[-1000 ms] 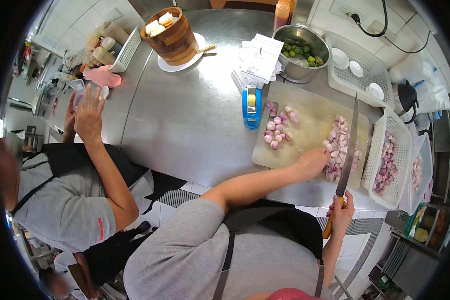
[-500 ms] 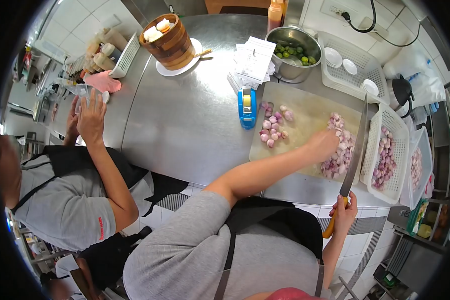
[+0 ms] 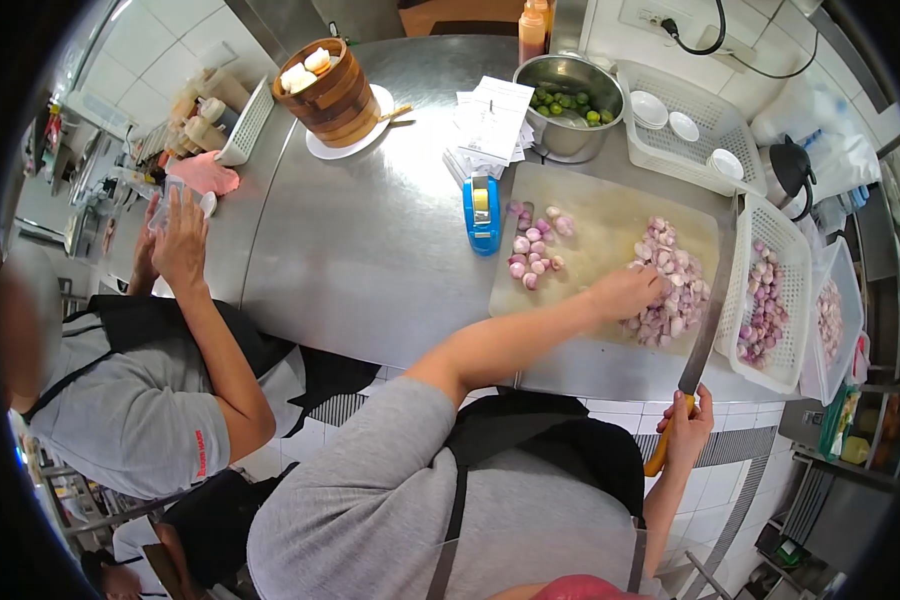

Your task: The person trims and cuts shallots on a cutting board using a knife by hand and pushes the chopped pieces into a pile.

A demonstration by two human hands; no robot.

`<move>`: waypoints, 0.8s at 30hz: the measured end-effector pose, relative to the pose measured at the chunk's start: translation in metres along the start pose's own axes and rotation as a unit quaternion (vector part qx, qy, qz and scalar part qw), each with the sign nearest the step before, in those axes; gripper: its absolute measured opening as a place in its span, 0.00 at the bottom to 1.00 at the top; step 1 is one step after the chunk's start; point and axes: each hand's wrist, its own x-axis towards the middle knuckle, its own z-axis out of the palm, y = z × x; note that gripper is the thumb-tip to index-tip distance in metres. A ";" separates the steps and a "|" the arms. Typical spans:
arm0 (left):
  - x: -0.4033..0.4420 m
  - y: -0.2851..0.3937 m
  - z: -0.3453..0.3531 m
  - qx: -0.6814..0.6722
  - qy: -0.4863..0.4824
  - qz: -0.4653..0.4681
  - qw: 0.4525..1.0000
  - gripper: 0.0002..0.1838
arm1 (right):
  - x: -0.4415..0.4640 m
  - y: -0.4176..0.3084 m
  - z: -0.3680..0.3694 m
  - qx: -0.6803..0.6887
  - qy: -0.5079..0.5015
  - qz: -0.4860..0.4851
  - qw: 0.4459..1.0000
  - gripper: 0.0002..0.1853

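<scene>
My right hand [image 3: 686, 430] grips the yellow handle of a long knife [image 3: 708, 325], past the near edge of the table. The blade points away from me, along the right side of the cutting board [image 3: 590, 200]. My left hand [image 3: 630, 291] reaches over the board with fingers curled together at the left edge of a pile of cut shallots [image 3: 678, 270]. What its fingertips pinch, if anything, is hidden. Whole peeled shallots [image 3: 533, 250] lie on the board's left part.
Beside the board stand a white basket of shallots [image 3: 792, 262], a clear tub [image 3: 838, 330] and a steel pot of green limes [image 3: 560, 145]. A blue tape dispenser [image 3: 482, 235], papers [image 3: 495, 120] and a bamboo steamer [image 3: 345, 110] are further left. A co-worker's hands [image 3: 180, 245] hold something clear.
My left hand has shifted left, from over the cut shallots to the pile's left edge. The knife stays in my right hand, almost unmoved. The view has shifted slightly.
</scene>
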 end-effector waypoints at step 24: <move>0.035 0.002 0.002 0.017 0.030 -0.057 0.998 0.10 | 0.003 0.003 -0.018 0.026 -0.019 0.004 0.999 0.19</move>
